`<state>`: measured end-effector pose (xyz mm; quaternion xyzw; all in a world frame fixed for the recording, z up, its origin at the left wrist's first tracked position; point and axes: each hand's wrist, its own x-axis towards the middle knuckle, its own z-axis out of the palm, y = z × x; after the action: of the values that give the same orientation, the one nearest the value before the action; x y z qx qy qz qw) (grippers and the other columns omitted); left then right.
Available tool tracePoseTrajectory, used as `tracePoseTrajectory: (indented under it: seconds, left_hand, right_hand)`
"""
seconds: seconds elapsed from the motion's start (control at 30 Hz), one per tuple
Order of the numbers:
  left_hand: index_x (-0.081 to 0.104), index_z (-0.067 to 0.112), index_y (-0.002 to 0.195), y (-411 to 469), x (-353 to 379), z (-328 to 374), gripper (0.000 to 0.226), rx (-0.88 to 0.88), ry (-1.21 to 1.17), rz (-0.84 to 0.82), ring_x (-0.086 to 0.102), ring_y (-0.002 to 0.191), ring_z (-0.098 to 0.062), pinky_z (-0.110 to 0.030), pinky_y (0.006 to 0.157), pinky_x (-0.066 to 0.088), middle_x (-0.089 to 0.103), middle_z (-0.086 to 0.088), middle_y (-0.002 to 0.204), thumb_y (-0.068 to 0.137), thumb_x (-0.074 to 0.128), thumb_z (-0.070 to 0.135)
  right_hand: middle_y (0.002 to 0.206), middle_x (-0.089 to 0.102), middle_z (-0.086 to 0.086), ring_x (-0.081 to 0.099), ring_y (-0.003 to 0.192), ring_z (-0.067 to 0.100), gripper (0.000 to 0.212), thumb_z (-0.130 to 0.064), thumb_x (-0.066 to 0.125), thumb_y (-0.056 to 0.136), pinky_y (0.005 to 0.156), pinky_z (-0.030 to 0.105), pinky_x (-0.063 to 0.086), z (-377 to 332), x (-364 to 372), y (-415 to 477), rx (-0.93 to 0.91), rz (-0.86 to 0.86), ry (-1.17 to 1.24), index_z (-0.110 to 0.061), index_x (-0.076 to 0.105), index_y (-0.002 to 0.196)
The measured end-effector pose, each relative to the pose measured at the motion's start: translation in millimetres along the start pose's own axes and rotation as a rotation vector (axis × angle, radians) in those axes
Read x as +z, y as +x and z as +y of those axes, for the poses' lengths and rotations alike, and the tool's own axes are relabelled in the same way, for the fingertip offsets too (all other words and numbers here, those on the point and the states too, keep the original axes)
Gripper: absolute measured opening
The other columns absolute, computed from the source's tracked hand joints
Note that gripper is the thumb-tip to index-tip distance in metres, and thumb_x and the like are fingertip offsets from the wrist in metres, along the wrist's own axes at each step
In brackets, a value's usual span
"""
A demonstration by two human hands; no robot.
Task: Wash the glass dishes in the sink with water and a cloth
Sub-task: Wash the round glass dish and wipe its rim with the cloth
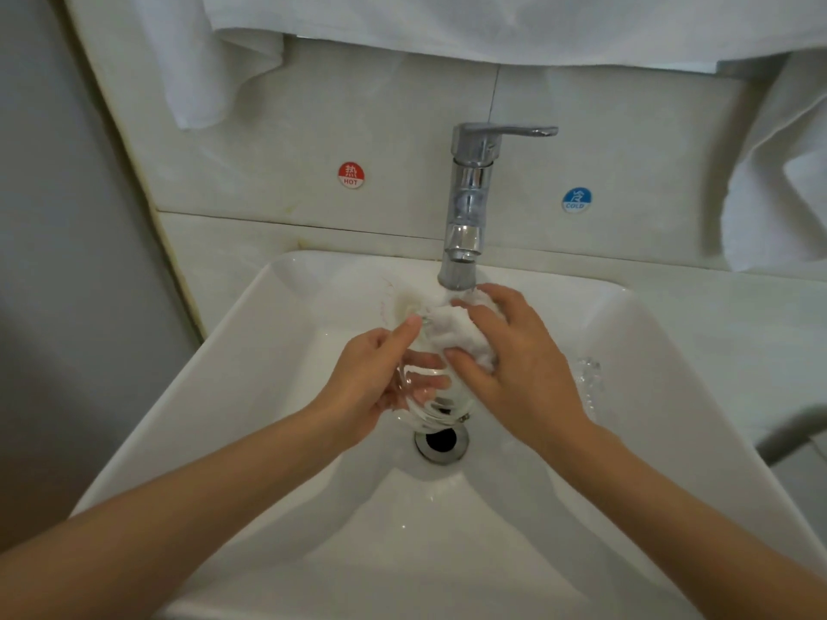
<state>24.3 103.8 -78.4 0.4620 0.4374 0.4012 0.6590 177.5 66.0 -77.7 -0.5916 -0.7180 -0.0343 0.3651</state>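
Note:
My left hand (pixel 373 380) grips a clear glass dish (pixel 429 407) over the middle of the white sink (pixel 250 351), thumb on its upper rim, fingers showing through the glass. My right hand (pixel 514 364) holds a bunched white cloth (pixel 452 335) and presses it against the dish. Both sit right under the chrome tap spout (pixel 461 266). Another clear glass piece (pixel 588 380) lies against the sink's right wall; its shape is hard to make out.
The drain (pixel 441 440) lies just below the dish. The tap handle (pixel 505 131) points right. Hot (pixel 351 175) and cold (pixel 577 200) stickers mark the back wall. White towels (pixel 215 69) hang above and at the right (pixel 774 181). A grey rail (pixel 792 429) sits at right.

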Motion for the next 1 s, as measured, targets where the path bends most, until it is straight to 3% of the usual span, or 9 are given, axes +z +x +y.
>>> tracePoseTrajectory:
  seconds: [0.17,0.27,0.37,0.5,0.6,0.7,0.8,0.93,1.0]
  left_hand:
    - [0.063,0.011,0.083,13,-3,-3,0.031,-0.02,-0.052,0.102,0.059,0.066,-0.014,-0.019,0.049,0.049,0.069,0.002,0.067,0.094,0.048,0.037]
    - [0.061,0.002,0.101,9,-3,-2,0.041,0.017,0.019,-0.005,0.066,0.065,-0.023,-0.023,0.051,0.048,0.072,-0.006,0.075,0.094,0.047,0.04]
    - [0.051,0.001,0.108,1,2,0,0.042,0.019,0.057,-0.076,0.071,0.069,-0.027,-0.029,0.058,0.045,0.074,-0.01,0.082,0.093,0.049,0.04]
    - [0.057,-0.006,0.108,3,3,-1,0.048,0.028,0.05,-0.018,0.059,0.064,-0.027,-0.031,0.056,0.04,0.067,-0.013,0.08,0.093,0.051,0.039]
    - [0.067,0.008,0.095,2,-1,0,0.053,0.051,0.011,0.012,0.052,0.067,-0.026,-0.03,0.056,0.035,0.06,-0.019,0.084,0.076,0.058,0.056]
    - [0.057,0.001,0.107,1,0,2,0.035,0.043,0.049,-0.049,0.067,0.064,-0.027,-0.03,0.058,0.036,0.071,-0.013,0.085,0.097,0.045,0.033]
    - [0.05,0.004,0.105,-1,7,0,0.036,0.023,0.054,-0.11,0.071,0.069,-0.027,-0.031,0.06,0.041,0.074,-0.01,0.082,0.095,0.046,0.038]
    - [0.06,0.0,0.1,0,7,-1,0.041,0.018,0.081,-0.065,0.057,0.054,-0.021,-0.029,0.053,0.038,0.066,-0.006,0.071,0.096,0.047,0.038]
    - [0.059,0.001,0.097,1,3,1,0.038,0.011,0.048,-0.04,0.062,0.06,-0.025,-0.027,0.053,0.043,0.07,-0.008,0.073,0.097,0.047,0.037]
  right_hand:
    - [0.116,0.059,0.001,0.059,0.099,0.021,0.045,-0.049,0.053,0.079,0.06,0.034,0.054,-24,2,-12,-0.219,-0.008,-0.002,-0.026,0.063,0.116]
    - [0.118,0.057,0.0,0.057,0.103,0.023,0.044,-0.049,0.055,0.08,0.063,0.037,0.053,-17,-3,0,-0.087,0.013,-0.035,-0.03,0.062,0.118]
    - [0.121,0.054,0.0,0.053,0.104,0.023,0.043,-0.043,0.062,0.082,0.068,0.032,0.042,-6,-9,11,0.09,0.063,-0.063,-0.03,0.059,0.123]
    - [0.119,0.054,-0.001,0.055,0.1,0.021,0.049,-0.05,0.057,0.078,0.061,0.033,0.048,-23,-2,-6,-0.016,0.049,-0.075,-0.031,0.057,0.123]
    - [0.114,0.058,-0.002,0.058,0.098,0.02,0.047,-0.053,0.053,0.077,0.057,0.032,0.05,-32,1,-8,-0.09,0.008,-0.076,-0.03,0.062,0.117]
    - [0.122,0.054,-0.001,0.052,0.108,0.022,0.042,-0.045,0.06,0.082,0.068,0.034,0.045,-19,-6,11,0.011,0.04,-0.147,-0.034,0.058,0.123]
    - [0.128,0.048,-0.002,0.049,0.111,0.022,0.043,-0.043,0.056,0.086,0.075,0.034,0.043,-4,-12,16,0.155,0.045,-0.185,-0.036,0.053,0.129]
    - [0.13,0.047,-0.002,0.048,0.111,0.02,0.05,-0.043,0.06,0.083,0.076,0.037,0.049,-24,-3,2,0.024,0.009,-0.111,-0.033,0.05,0.132]
    - [0.129,0.048,-0.003,0.048,0.111,0.021,0.048,-0.04,0.062,0.083,0.073,0.035,0.046,-20,-3,7,-0.004,0.013,-0.123,-0.033,0.052,0.129]
